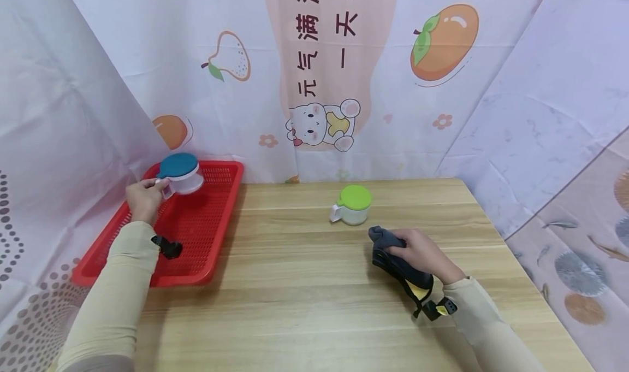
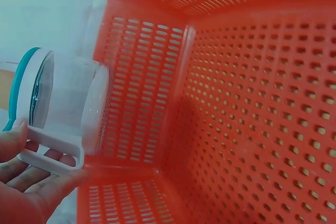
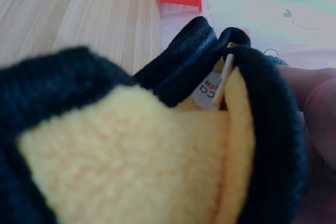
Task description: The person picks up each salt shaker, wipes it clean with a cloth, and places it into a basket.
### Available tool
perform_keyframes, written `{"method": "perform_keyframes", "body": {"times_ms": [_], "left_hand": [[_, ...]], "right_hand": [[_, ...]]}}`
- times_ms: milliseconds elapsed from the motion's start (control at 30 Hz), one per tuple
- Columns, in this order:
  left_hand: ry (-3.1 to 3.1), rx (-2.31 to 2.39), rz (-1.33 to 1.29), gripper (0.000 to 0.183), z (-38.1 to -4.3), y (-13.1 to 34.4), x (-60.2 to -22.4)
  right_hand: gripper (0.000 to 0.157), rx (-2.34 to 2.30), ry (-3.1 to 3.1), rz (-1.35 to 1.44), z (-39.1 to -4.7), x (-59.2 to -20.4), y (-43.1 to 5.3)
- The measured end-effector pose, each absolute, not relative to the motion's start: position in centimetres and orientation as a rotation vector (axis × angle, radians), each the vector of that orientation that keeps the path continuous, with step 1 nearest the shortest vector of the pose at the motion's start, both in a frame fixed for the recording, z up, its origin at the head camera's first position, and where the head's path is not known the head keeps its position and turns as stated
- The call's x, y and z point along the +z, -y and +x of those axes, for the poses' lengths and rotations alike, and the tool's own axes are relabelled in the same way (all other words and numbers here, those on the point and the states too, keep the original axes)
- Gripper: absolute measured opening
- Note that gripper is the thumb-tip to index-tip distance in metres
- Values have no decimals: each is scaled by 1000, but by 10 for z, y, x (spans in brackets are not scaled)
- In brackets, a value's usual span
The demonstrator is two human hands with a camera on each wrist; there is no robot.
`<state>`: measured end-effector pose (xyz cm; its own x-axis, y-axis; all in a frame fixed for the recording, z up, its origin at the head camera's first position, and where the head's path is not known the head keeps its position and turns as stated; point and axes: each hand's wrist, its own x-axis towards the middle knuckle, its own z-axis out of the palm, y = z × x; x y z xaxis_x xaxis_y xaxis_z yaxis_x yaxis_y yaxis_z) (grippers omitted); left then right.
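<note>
My left hand grips the white handle of a clear seasoning jar with a blue lid. The jar is at the far left part of the red basket; whether it touches the basket, I cannot tell. In the left wrist view, fingers curl through the handle of the jar. On the right, my right hand holds a bunched cloth, dark grey on one side and yellow and fleecy on the other. A white label shows on the cloth in the right wrist view.
A second seasoning jar with a green lid stands on the wooden table, beyond the right hand, its handle facing left. Printed curtains hang behind the table and along both sides.
</note>
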<state>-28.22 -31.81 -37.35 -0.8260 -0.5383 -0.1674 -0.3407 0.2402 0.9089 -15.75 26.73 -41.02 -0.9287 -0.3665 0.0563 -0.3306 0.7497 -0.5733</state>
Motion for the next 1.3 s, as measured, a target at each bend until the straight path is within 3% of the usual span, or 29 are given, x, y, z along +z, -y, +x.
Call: {"method": "perform_keyframes", "body": {"times_ms": [700,1300], "left_hand": [[2406,-1574,982,54,-277,334,-406],[2405,-1576,1062,51,-275,343,-409]], "right_hand": [[25,-910,-2882,-594,-160,-409,-267],[24,-876,-2888,-595,-161,-403,-269]]}}
